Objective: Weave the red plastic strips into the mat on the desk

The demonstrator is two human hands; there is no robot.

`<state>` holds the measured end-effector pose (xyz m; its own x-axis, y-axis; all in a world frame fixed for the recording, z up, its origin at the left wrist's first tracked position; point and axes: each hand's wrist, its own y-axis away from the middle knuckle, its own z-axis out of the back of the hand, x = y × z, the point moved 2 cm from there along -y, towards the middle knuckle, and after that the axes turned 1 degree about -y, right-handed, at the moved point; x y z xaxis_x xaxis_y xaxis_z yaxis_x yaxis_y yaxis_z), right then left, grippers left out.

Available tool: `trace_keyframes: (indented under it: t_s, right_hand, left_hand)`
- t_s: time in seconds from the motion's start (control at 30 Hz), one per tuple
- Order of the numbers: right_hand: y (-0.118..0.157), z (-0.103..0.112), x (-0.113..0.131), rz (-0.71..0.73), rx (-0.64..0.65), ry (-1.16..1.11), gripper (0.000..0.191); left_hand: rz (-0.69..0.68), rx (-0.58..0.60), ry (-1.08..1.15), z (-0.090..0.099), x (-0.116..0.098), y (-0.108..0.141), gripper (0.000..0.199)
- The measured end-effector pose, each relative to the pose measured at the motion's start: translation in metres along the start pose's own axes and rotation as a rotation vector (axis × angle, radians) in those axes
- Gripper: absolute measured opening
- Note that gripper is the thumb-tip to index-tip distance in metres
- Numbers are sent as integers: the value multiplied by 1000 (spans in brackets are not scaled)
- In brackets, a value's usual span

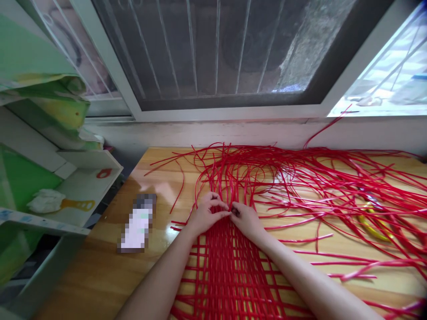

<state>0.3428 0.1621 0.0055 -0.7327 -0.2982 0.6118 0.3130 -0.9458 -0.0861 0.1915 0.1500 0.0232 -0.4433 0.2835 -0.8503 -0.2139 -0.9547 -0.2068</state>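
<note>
A flat weave of glossy red strips [233, 275] lies on the wooden table, running from the near edge up to my hands. At its upper end my left hand [208, 213] pinches with thumb and forefinger, its other fingers curled over the strips. My right hand [245, 218] meets it fingertip to fingertip, bent inward and closed at the same spot. A thin red strip seems to be between the fingertips, though they mostly hide it. Beyond the hands, long loose red strips [283, 158] spread out, tangled, toward the wall and the right.
On the wooden table [100, 266] at left lies a phone with a blurred screen [137, 224]. A yellow-handled tool [373, 224] sits partly under strips at right. White shelving [90, 173] with a yellow-handled brush [63, 202] stands left; a barred window [213, 53] rises behind.
</note>
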Motion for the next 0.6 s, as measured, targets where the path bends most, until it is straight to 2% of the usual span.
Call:
trace_keyframes:
  t_s: [0.13, 0.37, 0.6]
  right_hand:
    - [1, -2, -1, 34, 25, -5, 12]
    - [7, 5, 3, 93, 27, -190, 15]
    - [13, 8, 14, 188, -20, -124, 19]
  left_hand:
    - [23, -3, -72, -3, -4, 1, 17]
    - [116, -55, -12, 3, 15, -3, 26]
    - [114, 11, -10, 11, 9, -4, 13]
